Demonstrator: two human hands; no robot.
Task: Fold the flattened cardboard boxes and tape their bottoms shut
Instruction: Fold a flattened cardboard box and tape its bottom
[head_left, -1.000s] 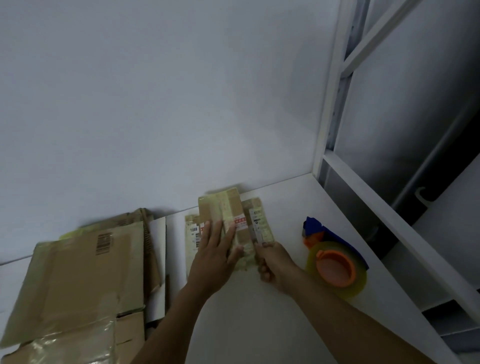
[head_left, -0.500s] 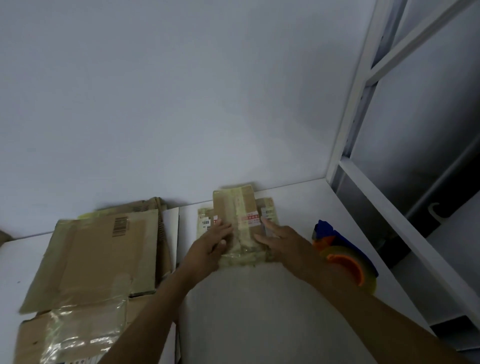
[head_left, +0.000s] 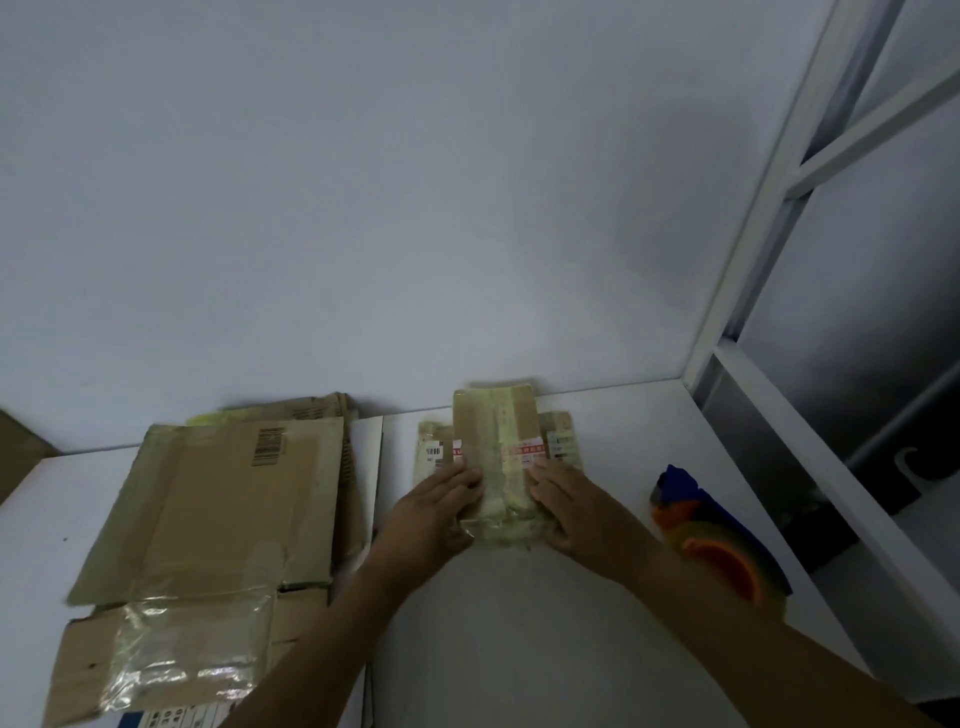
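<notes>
Pressed between the straight fingers (head_left: 464, 479) of the left hand (head_left: 434, 512) and right hand (head_left: 579, 512) on the white worktop (head_left: 519, 629), the small tape-wrapped brown cardboard box (head_left: 493, 441) may buckle askew if squeezed unevenly.

The white counter (head_left: 519, 639) meets the wall, a seam splitting it into two panels; on the left panel lies an overlapping pile of flattened cardboard boxes (head_left: 218, 499), the nearest sheet (head_left: 171, 660) patched with clear tape; right of the seam, near the wall, sits a small taped box (head_left: 498, 431); well to its right lies a blue and orange tape dispenser (head_left: 727, 551).
</notes>
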